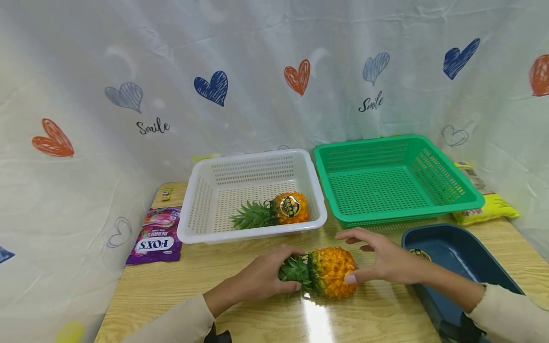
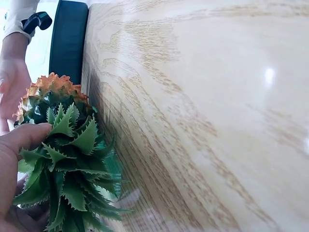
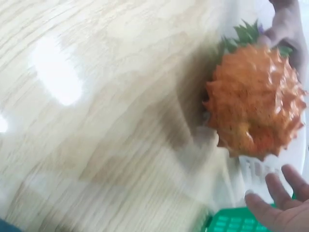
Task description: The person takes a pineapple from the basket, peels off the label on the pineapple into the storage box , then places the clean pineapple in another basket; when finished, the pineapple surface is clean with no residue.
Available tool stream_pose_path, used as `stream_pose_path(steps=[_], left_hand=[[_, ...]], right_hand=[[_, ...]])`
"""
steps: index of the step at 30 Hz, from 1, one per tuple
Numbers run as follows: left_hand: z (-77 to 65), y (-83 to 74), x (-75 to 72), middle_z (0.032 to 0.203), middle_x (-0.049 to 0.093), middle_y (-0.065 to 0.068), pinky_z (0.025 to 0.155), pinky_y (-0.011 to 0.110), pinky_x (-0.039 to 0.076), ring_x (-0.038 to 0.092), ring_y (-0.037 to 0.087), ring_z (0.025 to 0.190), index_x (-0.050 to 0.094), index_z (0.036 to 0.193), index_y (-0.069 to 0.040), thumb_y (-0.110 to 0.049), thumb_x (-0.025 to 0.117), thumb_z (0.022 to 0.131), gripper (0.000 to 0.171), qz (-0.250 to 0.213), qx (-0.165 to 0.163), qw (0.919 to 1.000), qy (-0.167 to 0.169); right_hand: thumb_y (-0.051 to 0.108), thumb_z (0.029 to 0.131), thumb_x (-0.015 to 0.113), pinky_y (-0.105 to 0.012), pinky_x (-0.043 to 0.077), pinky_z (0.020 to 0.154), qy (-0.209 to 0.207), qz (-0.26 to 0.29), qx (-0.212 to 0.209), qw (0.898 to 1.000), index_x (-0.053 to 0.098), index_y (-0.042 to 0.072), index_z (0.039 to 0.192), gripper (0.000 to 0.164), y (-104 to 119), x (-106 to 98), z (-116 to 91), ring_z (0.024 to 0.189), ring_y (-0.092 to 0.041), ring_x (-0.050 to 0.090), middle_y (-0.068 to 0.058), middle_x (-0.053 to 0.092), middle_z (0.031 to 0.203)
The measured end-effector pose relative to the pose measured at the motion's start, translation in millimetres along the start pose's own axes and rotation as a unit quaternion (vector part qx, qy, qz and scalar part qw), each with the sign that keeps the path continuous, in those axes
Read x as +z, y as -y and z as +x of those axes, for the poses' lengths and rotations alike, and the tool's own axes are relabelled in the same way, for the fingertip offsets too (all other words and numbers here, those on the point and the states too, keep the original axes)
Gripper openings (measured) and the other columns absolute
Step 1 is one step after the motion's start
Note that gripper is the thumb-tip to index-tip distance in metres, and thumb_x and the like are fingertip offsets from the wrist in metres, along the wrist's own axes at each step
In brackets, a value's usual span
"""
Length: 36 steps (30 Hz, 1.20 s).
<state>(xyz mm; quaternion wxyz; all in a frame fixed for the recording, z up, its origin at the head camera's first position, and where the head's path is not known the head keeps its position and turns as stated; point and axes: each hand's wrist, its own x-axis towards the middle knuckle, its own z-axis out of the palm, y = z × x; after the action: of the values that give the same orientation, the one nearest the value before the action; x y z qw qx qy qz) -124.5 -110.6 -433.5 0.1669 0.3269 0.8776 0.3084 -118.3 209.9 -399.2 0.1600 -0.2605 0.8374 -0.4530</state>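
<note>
In the head view, an orange pineapple (image 1: 336, 271) with a green leafy crown lies sideways just above or on the wooden table; I cannot tell which. My left hand (image 1: 261, 277) holds it by the crown, its thumb along the leaves (image 2: 72, 169) in the left wrist view. Beside the base of the fruit is my right hand (image 1: 388, 259), fingers spread. The right wrist view shows those fingers (image 3: 277, 188) apart from the fruit (image 3: 256, 104). A second pineapple (image 1: 296, 208), with a black and gold label, lies in the white basket (image 1: 253, 237).
To the right of the white basket stands a green basket (image 1: 399, 209). A dark blue tub (image 1: 465, 252) is under my right forearm, with a gold and black label partly hidden. A purple candy bag (image 1: 156, 240) lies left, a yellow packet (image 1: 489, 209) far right.
</note>
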Motion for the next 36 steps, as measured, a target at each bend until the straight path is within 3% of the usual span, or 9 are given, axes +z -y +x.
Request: stream_pose_path(steps=[7,14,17,22,30,36], left_hand=[[0.1,-1.2,-0.2,0.142,0.054,-0.006,0.107,0.041,0.046,0.052,0.016,0.132,0.049,0.145,-0.024,-0.041,0.075,0.090,0.064,0.008,0.004,1.0000,0.000],[0.9,-2.5,-1.2,0.142,0.055,-0.006,0.107,0.040,0.046,0.053,0.015,0.132,0.049,0.145,-0.023,-0.040,0.076,0.090,0.064,0.012,0.010,0.9999,-0.004],[1.2,-1.7,-0.9,0.142,0.055,-0.006,0.107,0.040,0.046,0.053,0.015,0.131,0.049,0.144,-0.024,-0.040,0.076,0.089,0.063,0.017,0.013,0.9997,-0.007],[0.6,-1.7,0.0,0.141,0.055,-0.006,0.107,0.040,0.046,0.053,0.015,0.130,0.049,0.144,-0.023,-0.040,0.077,0.089,0.064,0.021,0.015,0.9996,-0.011],[0.9,-2.4,0.4,0.140,0.056,-0.005,0.107,0.040,0.046,0.053,0.015,0.130,0.050,0.143,-0.024,-0.038,0.077,0.089,0.062,0.017,0.016,0.9996,-0.015],[1.4,-2.8,0.0,0.141,0.055,-0.004,0.107,0.040,0.046,0.053,0.016,0.131,0.050,0.144,-0.023,-0.038,0.077,0.089,0.063,0.017,0.014,0.9997,-0.012]], right_hand=[[0.034,0.075,0.087,-0.071,0.039,0.096,-0.006,-0.024,0.006,1.000,0.043,0.031,0.148,0.085,-1.9,13.5,8.2,0.134,-0.047,0.042,-0.010,0.045,0.151],[0.036,0.065,0.093,-0.078,0.032,0.099,0.014,-0.013,0.005,1.000,0.034,0.031,0.155,0.109,-5.2,22.7,14.9,0.141,-0.055,0.029,-0.024,0.027,0.161],[0.036,0.063,0.094,-0.066,0.043,0.098,0.015,-0.008,0.004,1.000,0.035,0.029,0.155,0.110,-6.0,26.3,16.9,0.134,-0.052,0.040,-0.025,0.029,0.158],[0.035,0.064,0.092,-0.032,0.052,0.085,0.026,-0.009,-0.015,1.000,0.039,0.020,0.153,0.106,-8.9,35.3,18.5,0.113,-0.026,0.054,-0.016,0.042,0.149],[0.028,0.065,0.090,-0.028,0.053,0.080,0.022,-0.021,-0.027,0.999,0.047,0.022,0.148,0.094,-7.6,40.9,19.1,0.104,-0.019,0.055,-0.008,0.050,0.138],[0.039,0.065,0.091,-0.027,0.051,0.081,0.010,-0.043,-0.015,0.999,0.050,0.017,0.146,0.093,-3.7,43.5,21.5,0.106,-0.019,0.055,-0.011,0.053,0.137]])
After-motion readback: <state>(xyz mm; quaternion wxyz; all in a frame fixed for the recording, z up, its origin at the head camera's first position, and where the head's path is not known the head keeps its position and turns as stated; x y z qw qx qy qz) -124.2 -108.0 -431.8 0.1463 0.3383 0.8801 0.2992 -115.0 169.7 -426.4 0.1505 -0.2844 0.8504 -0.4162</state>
